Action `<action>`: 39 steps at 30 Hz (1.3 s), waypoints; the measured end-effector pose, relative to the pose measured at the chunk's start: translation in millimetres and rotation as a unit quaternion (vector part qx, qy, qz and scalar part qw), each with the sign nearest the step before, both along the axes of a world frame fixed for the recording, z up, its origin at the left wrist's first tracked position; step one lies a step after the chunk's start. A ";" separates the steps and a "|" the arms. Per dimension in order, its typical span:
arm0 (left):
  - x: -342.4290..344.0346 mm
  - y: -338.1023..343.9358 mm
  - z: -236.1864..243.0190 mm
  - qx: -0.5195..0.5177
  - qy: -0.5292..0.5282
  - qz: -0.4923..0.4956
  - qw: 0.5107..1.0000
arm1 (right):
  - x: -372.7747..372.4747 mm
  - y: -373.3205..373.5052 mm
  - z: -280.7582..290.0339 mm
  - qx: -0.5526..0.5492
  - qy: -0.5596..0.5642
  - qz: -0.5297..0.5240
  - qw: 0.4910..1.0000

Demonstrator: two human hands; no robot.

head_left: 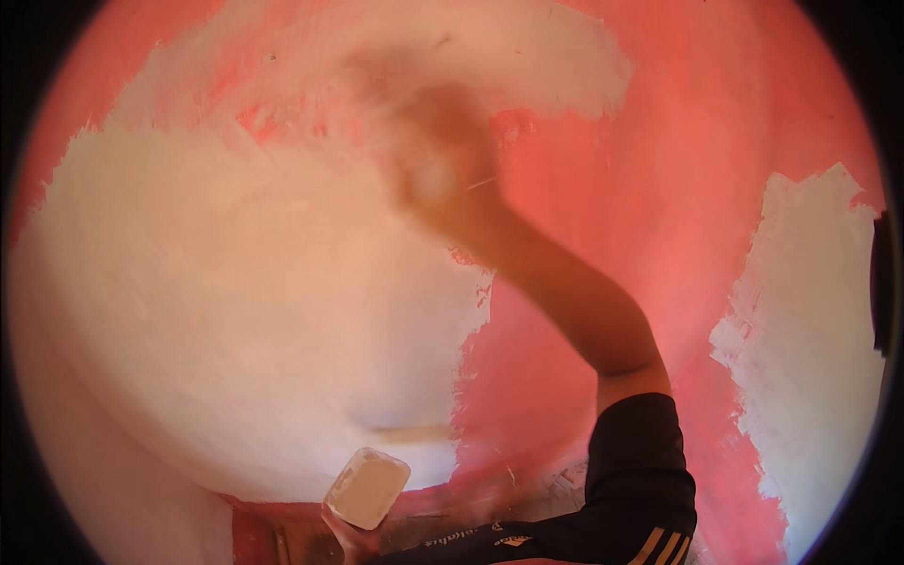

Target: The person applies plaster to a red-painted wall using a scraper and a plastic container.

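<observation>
Low in the view, my left hand (352,539) is closed around a small rectangular tub (403,463) with rounded corners. A pale cream substance fills it almost to the rim. My right arm reaches far up across the wall (254,311). At its end my right hand (444,155) is smeared by motion, close to the painted surface. A dark blur beyond its fingers could be a tool, but its kind cannot be made out. Pale cream coating covers a large patch of the wall around that hand, with red streaks showing through at the upper left.
Bare pinkish-red wall (565,226) lies right of the cream patch. Another pale patch (810,320) stands farther right, beside a dark object (882,282) at the rim. Below the wall runs a reddish-brown floor strip (471,504) with small debris.
</observation>
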State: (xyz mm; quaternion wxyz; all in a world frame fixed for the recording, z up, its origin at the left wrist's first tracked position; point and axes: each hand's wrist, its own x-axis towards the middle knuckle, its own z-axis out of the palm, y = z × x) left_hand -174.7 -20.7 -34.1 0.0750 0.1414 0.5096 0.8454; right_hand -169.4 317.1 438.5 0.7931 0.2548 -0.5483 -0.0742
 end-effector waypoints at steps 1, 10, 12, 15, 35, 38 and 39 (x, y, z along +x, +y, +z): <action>2.9 1.0 -2.1 0.000 0.007 0.011 1.000 | 12.3 41.6 5.5 -0.100 0.029 -0.016 0.994; 15.5 9.5 12.4 0.036 -0.112 -0.006 0.993 | -30.8 37.6 9.3 -0.131 0.027 -0.229 0.964; 10.9 13.9 3.7 0.035 -0.095 -0.033 0.994 | -91.6 -23.7 -28.6 -0.099 -0.111 -0.158 0.976; 19.5 19.3 23.6 -0.007 -0.024 0.042 0.999 | -67.1 17.9 -15.1 -0.100 -0.072 -0.058 0.991; -99.8 -107.4 -54.8 -0.110 0.043 -0.202 0.972 | -23.1 14.9 -22.8 -0.338 0.156 -0.219 0.902; -125.3 -124.8 -79.3 -0.122 0.072 -0.204 0.969 | -65.2 11.0 -29.5 -0.299 0.120 -0.353 0.878; -134.4 -126.2 -82.7 -0.142 0.124 -0.191 0.963 | -95.5 7.5 -34.1 -0.138 0.133 -0.286 0.939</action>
